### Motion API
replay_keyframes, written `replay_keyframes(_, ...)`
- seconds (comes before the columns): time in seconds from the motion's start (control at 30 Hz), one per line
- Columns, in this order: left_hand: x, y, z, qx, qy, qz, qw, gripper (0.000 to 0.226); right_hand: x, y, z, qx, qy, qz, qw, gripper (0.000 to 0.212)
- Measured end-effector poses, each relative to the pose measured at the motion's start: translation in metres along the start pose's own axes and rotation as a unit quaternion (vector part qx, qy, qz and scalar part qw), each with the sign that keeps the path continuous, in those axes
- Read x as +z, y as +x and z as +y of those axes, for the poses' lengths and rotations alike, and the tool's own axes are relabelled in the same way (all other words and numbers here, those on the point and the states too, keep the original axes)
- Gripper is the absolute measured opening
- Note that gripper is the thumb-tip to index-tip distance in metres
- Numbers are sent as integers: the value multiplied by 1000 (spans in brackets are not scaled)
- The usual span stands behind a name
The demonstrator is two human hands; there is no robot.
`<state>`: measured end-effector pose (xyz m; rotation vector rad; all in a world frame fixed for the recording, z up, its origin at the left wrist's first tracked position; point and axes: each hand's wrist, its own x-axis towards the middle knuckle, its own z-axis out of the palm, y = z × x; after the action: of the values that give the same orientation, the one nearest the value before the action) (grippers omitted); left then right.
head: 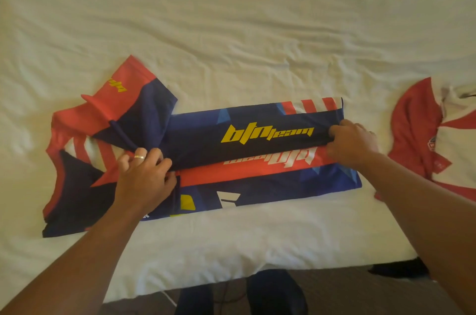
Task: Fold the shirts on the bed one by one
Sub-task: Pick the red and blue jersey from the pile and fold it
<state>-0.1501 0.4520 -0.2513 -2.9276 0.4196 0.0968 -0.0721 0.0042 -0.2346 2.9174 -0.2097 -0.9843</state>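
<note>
Head cam looks straight down on the bed (231, 18), white sheet all wrinkly; your navy, red and blue jersey (231, 149) lies sideways across the near part of it, collar end to your left, hem to your right; one long side is folded over the middle, so the yellow "btn team" print sits on top and a mirrored copy of it peeks out on the red band just below. Your left hand (144, 175), ring on one finger, has its fingers curled and is pinching the folded edge near the armpit area; your right hand (353, 144) is gripping the same folded edge at the hem end, fingers tucked round the cloth. The far sleeve sticks up and out at the upper left, kinda crumpled. Off to the right, well apart from the jersey, a red and white shirt (425, 139) lies on the sheet, partly cut off by the frame edge.
</note>
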Motion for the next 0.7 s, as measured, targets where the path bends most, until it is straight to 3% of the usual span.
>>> replay_keyframes(0.07,-3,5,5,-22,-14,-10,1000,29,-3,1,-2,17,6,21,1000,27)
replay_keyframes(0.13,-7,18,13,-50,-31,0,998,32,-2,2,-6,20,23,99,995,30)
replay_keyframes(0.27,-7,47,38,-53,-86,-17,995,50,15,2,-34,-80,87,215,969,41)
replay_keyframes(0.43,11,71,74,-66,-120,-85,987,76,42,14,-74,-171,45,148,973,63)
replay_keyframes(0.53,35,71,80,-76,-130,-114,982,84,61,28,-63,-137,48,134,980,73)
replay_keyframes(0.7,55,67,80,-81,-157,-107,978,90,74,32,-26,-65,86,143,984,69)
